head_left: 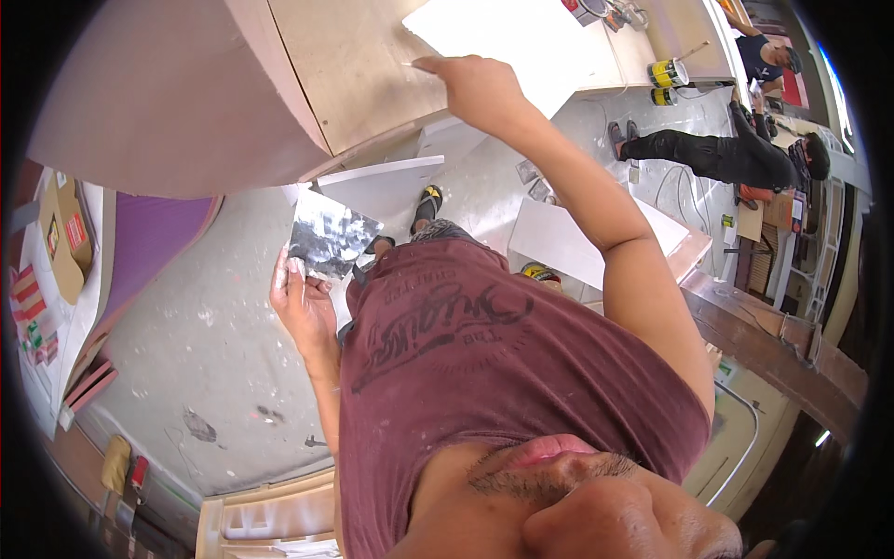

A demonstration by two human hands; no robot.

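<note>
My left hand grips a thin square board by its near edge, thumb on top. The board is dark and heavily smeared with white. Reaching forward, my right hand has its index finger stretched out to a plywood panel. A small pale spot shows by the fingertip on the wood. The other fingers of that hand are curled underneath and partly hidden. Just beyond the hand, a bright white sheet covers part of the plywood.
A curved pinkish panel rises at the left. Paint cans stand at the right, and a white board lies behind my right arm. Two people are at the far right. A cardboard box lies on the left table.
</note>
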